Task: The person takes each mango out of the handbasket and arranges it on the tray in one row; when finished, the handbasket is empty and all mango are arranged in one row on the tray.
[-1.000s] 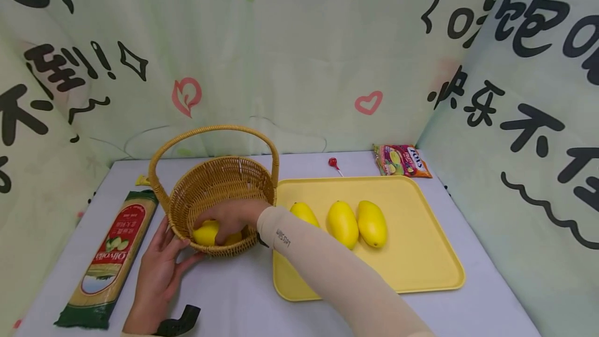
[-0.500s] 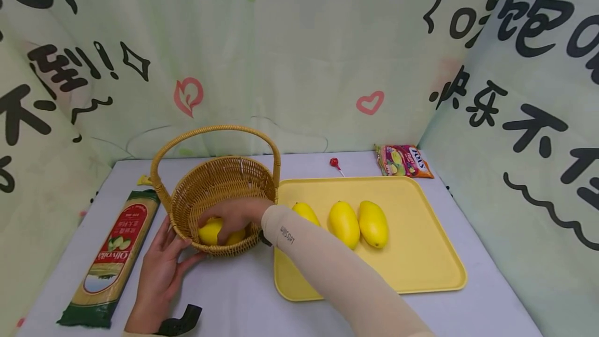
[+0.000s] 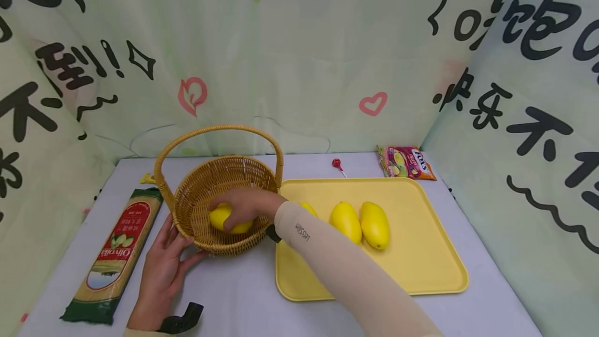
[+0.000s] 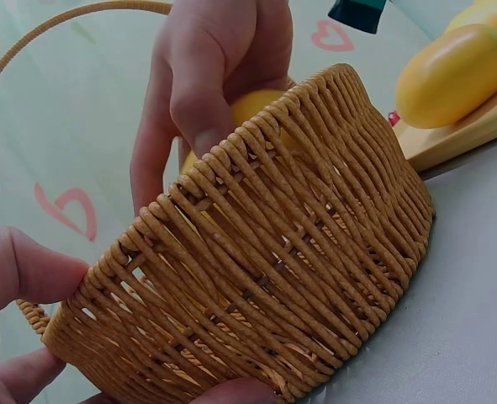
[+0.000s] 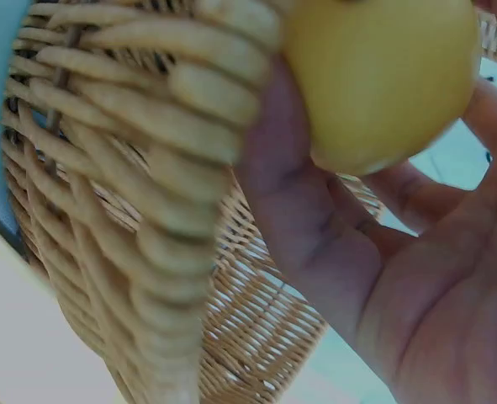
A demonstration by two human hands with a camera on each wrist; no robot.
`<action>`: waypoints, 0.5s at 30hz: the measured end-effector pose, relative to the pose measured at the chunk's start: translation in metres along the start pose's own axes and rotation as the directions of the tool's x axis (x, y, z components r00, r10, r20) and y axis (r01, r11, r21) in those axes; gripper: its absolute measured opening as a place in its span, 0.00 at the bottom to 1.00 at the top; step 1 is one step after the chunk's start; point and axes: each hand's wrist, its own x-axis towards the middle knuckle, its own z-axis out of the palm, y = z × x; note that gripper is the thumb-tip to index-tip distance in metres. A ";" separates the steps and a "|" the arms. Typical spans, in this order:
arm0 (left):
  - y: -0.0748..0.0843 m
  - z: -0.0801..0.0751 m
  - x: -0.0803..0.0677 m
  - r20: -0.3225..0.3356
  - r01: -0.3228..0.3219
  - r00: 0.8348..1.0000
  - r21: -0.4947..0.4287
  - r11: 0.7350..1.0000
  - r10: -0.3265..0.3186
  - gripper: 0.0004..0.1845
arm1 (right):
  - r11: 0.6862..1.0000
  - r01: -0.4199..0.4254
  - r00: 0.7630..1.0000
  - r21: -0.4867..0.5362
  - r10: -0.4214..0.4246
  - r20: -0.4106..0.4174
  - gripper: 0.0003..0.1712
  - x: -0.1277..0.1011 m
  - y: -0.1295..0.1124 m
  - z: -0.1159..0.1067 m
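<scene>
A woven wicker basket (image 3: 206, 246) with a hoop handle stands left of a yellow tray (image 3: 421, 264). My right hand (image 3: 248, 206) reaches into the basket and grips a yellow mango (image 3: 220, 218), held above the basket's floor. The right wrist view shows that mango (image 5: 383, 76) in my fingers beside the basket wall (image 5: 147, 210). My left hand (image 3: 164, 261) rests against the basket's near left side, thumb and fingers spread along the weave (image 4: 273, 269). Two mangoes (image 3: 345, 221) (image 3: 375, 224) lie on the tray; a third (image 3: 309, 207) is partly hidden by my forearm.
A long pasta packet (image 3: 117, 254) lies left of the basket. A red lollipop (image 3: 336, 163) and a snack bag (image 3: 404, 161) sit behind the tray. Printed cloth walls close in the back and both sides of the table (image 3: 234, 300).
My right hand has raised the mango and drawn it a little rightward inside the basket. The left hand has stayed against the basket.
</scene>
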 end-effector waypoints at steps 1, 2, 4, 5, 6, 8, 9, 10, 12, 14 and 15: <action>0.000 0.000 0.000 0.000 -0.002 1.000 0.001 1.000 0.002 0.47 | 1.000 -0.004 1.000 0.010 0.004 -0.014 0.35 -0.002 0.001 -0.001; 0.000 0.000 0.001 -0.001 -0.004 1.000 0.003 1.000 0.004 0.47 | 1.000 -0.002 1.000 0.025 0.003 -0.028 0.35 -0.005 0.001 -0.003; -0.001 0.001 0.001 0.000 -0.007 1.000 0.006 1.000 0.007 0.46 | 0.999 0.012 0.998 0.045 -0.010 -0.060 0.35 -0.009 0.003 -0.005; -0.001 0.001 0.002 0.001 -0.009 1.000 0.008 1.000 0.009 0.46 | 0.998 0.019 0.997 0.054 -0.014 -0.078 0.35 -0.012 0.004 -0.006; -0.001 0.001 0.002 0.003 -0.011 1.000 0.010 1.000 0.011 0.46 | 0.998 0.031 0.995 0.061 -0.025 -0.097 0.35 -0.014 0.005 -0.006; -0.002 0.000 0.002 0.008 -0.013 1.000 0.010 1.000 0.013 0.46 | 0.996 0.058 0.990 0.074 -0.047 -0.132 0.35 -0.020 0.007 -0.008; -0.002 0.000 0.002 0.011 -0.013 1.000 0.009 1.000 0.013 0.46 | 0.995 0.071 0.987 0.074 -0.060 -0.150 0.35 -0.023 0.008 -0.009; -0.002 -0.001 0.002 0.015 -0.013 1.000 0.009 1.000 0.013 0.46 | 0.993 0.084 0.984 0.081 -0.070 -0.165 0.35 -0.026 0.009 -0.010; -0.003 -0.002 0.003 0.023 -0.013 1.000 0.009 1.000 0.013 0.46 | 0.990 0.108 0.977 0.093 -0.089 -0.192 0.35 -0.033 0.011 -0.012; -0.004 -0.003 0.003 0.026 -0.012 1.000 0.011 1.000 0.011 0.46 | 0.986 0.122 0.972 0.112 -0.096 -0.216 0.36 -0.040 0.012 -0.014; -0.004 -0.003 0.003 0.025 -0.012 1.000 0.012 1.000 0.012 0.47 | 0.984 0.128 0.968 0.121 -0.098 -0.230 0.36 -0.044 0.013 -0.014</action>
